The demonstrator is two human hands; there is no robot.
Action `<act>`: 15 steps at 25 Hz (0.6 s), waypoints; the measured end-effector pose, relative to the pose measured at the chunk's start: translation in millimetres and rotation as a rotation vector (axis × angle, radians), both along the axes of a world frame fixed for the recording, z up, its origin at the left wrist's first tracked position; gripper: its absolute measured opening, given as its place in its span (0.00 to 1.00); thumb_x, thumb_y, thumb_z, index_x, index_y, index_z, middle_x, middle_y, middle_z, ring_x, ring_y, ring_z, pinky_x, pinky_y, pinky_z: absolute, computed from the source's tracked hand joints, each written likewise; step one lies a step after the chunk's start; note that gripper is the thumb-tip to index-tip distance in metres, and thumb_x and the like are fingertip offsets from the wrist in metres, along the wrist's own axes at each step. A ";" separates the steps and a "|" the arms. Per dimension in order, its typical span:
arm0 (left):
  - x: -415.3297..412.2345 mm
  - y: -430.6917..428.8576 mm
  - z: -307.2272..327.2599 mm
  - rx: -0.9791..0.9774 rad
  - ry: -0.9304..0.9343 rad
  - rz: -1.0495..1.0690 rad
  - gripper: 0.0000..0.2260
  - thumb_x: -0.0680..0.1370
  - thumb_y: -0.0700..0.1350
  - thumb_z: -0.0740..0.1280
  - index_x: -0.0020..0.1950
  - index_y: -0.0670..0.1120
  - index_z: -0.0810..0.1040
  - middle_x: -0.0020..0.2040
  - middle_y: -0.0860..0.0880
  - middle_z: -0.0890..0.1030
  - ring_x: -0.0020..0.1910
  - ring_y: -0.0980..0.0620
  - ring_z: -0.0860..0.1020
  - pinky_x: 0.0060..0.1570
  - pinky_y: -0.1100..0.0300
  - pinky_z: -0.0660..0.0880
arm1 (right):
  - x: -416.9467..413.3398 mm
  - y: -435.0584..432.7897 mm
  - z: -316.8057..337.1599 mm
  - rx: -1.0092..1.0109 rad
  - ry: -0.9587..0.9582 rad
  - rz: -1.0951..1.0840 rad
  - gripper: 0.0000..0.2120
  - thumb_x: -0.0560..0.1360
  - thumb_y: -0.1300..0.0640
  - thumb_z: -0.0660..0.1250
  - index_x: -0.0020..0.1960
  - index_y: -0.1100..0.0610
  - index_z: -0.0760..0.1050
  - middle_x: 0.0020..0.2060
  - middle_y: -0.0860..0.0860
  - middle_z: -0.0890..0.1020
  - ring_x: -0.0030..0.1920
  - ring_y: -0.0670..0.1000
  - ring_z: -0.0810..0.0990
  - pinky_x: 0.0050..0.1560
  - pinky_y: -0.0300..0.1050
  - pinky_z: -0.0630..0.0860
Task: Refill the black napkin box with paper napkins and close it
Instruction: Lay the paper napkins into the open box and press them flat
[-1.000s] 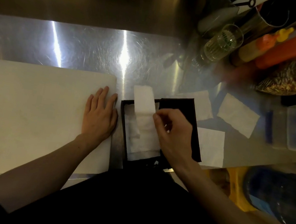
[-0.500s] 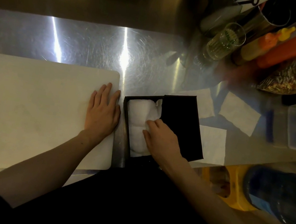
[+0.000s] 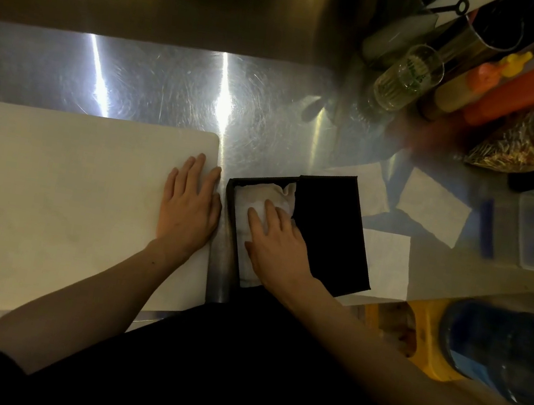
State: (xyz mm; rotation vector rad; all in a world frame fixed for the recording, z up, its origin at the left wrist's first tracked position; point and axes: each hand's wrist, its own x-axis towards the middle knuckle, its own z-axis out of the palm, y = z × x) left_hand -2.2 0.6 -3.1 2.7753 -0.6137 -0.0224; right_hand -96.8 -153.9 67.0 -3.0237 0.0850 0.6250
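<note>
The black napkin box [image 3: 302, 232] sits at the worktop's [image 3: 172, 84] front edge, lid [image 3: 330, 232] slid half over it, while the right hand [image 3: 275, 238] presses flat and released on the crumpled napkins [image 3: 259, 197] inside. The left hand [image 3: 189, 204] rests open on the white board's [image 3: 53, 187] right edge. This looks like the packing step; next, three loose napkins [image 3: 433, 206] beside the box's right side need loading, or the lid closing.

the counter [image 3: 159, 82] is brushed metal, shiny, with fine swirl scratches and bright glare lines. the board [image 3: 52, 191] at its left edge looks like smooth matt white plastic. the box [image 3: 330, 232] is matt black. the napkins [image 3: 261, 198] inside are soft creased paper, and loose napkins [image 3: 431, 206] near the right edge look lightly textured. the glass [image 3: 405, 77] at the far right corner is clear and glossy.
</note>
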 end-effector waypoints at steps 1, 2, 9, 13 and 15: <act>0.3 0.1 -0.1 0.000 0.004 0.002 0.21 0.79 0.48 0.57 0.72 0.47 0.66 0.75 0.40 0.64 0.75 0.42 0.61 0.74 0.47 0.52 | -0.5 -1.5 -5.3 -0.010 0.028 0.013 0.30 0.79 0.48 0.60 0.76 0.55 0.54 0.75 0.63 0.57 0.73 0.63 0.60 0.68 0.57 0.65; 0.5 0.2 -0.2 0.001 0.010 0.002 0.21 0.79 0.48 0.57 0.72 0.47 0.66 0.75 0.40 0.64 0.75 0.42 0.60 0.74 0.47 0.52 | -1.8 -3.1 -9.2 -0.012 0.039 0.022 0.30 0.79 0.47 0.60 0.76 0.55 0.53 0.76 0.63 0.56 0.73 0.63 0.59 0.69 0.57 0.64; -0.7 0.4 3.2 0.007 0.028 -0.003 0.21 0.80 0.48 0.57 0.72 0.47 0.66 0.75 0.40 0.64 0.75 0.42 0.61 0.74 0.47 0.52 | -0.7 -4.4 0.6 0.114 -0.014 -0.019 0.29 0.79 0.49 0.60 0.76 0.56 0.56 0.75 0.63 0.58 0.72 0.64 0.60 0.66 0.57 0.68; 0.2 -0.6 9.2 0.008 0.054 -0.003 0.21 0.79 0.47 0.58 0.72 0.46 0.67 0.75 0.39 0.64 0.75 0.40 0.61 0.74 0.45 0.53 | 7.5 -26.5 28.1 0.338 -0.297 -0.086 0.22 0.77 0.55 0.65 0.69 0.59 0.68 0.66 0.59 0.72 0.63 0.59 0.72 0.58 0.52 0.75; -0.2 -0.9 11.1 0.008 0.052 0.001 0.21 0.79 0.46 0.59 0.72 0.46 0.68 0.75 0.39 0.64 0.75 0.40 0.62 0.74 0.45 0.54 | 9.3 -47.3 36.3 0.390 -0.424 -0.117 0.19 0.77 0.58 0.66 0.66 0.61 0.71 0.60 0.59 0.76 0.58 0.58 0.75 0.57 0.50 0.75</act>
